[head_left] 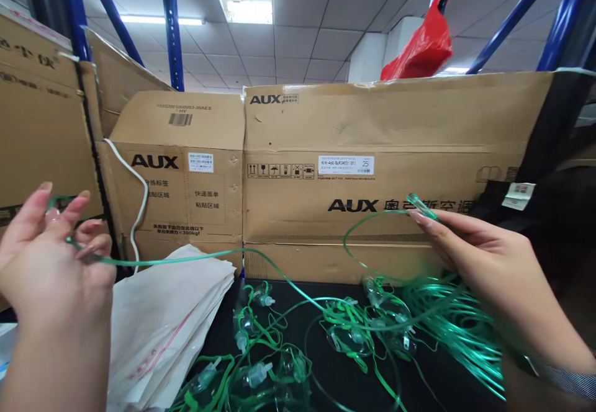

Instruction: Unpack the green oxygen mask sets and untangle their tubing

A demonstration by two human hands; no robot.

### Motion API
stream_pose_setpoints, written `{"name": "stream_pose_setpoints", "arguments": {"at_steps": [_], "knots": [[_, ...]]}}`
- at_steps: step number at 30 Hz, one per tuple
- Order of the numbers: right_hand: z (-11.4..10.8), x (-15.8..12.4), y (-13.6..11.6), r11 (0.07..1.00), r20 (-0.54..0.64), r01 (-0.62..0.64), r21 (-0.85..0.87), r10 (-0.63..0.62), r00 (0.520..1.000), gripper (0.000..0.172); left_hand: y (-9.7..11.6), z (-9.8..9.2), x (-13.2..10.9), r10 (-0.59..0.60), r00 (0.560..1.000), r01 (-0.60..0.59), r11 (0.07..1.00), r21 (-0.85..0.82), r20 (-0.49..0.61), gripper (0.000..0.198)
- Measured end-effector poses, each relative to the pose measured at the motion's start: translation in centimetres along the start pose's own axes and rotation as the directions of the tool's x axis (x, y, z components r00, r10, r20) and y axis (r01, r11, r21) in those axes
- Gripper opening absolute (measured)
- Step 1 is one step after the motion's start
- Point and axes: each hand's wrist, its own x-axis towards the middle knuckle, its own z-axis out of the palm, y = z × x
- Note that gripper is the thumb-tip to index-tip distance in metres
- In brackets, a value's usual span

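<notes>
On the left, my left hand (60,269) is raised with curled fingers, and a thin green tube (181,259) passes between them. That tube stretches rightward and dips to the pile on the black table. My right hand (493,257) pinches a clear green tube end (421,206) between thumb and fingers; a strand loops down from it. Below lie several clear oxygen masks (254,376) with green straps and pale connectors, tangled together. A thick bundle of green tubing (459,322) rests under my right hand.
A stack of white plastic bags (172,313) lies beside my left forearm. Cardboard boxes (395,126) stand along the back, with another box (41,126) at left. Blue rack posts (172,33) rise behind, and a red plastic bag (421,46) hangs at upper right.
</notes>
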Motion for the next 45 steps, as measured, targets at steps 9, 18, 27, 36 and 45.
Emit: {"name": "stream_pose_setpoints", "arguments": {"at_steps": [9,18,27,36,45], "knots": [[3.6,-2.7,-1.9,0.939,0.391,-0.221,0.264,0.106,0.914,0.026,-0.2,5.8,-6.6,-0.335,0.670,0.014,0.898,0.440,0.662,0.040],[4.8,-3.0,-2.5,0.913,0.176,-0.136,0.385,0.072,0.982,0.027,-3.5,7.3,-12.5,-0.489,0.281,-0.068,0.848,0.525,0.826,0.038],[4.8,-2.0,-1.3,0.797,0.391,-0.384,0.467,0.203,0.898,0.022,-7.6,7.3,-12.4,-0.457,0.299,-0.276,0.799,0.534,0.838,0.037],[5.2,-1.2,-0.8,0.396,0.584,-0.657,0.641,0.303,0.753,0.009,-6.2,7.6,-13.4,-0.114,0.510,-0.435,0.821,0.370,0.853,0.024],[5.1,-0.5,0.3,0.413,0.376,-0.517,0.750,0.377,0.847,0.011,-5.8,7.8,-16.4,-0.587,-0.056,0.117,0.799,0.589,0.808,0.036]]}}
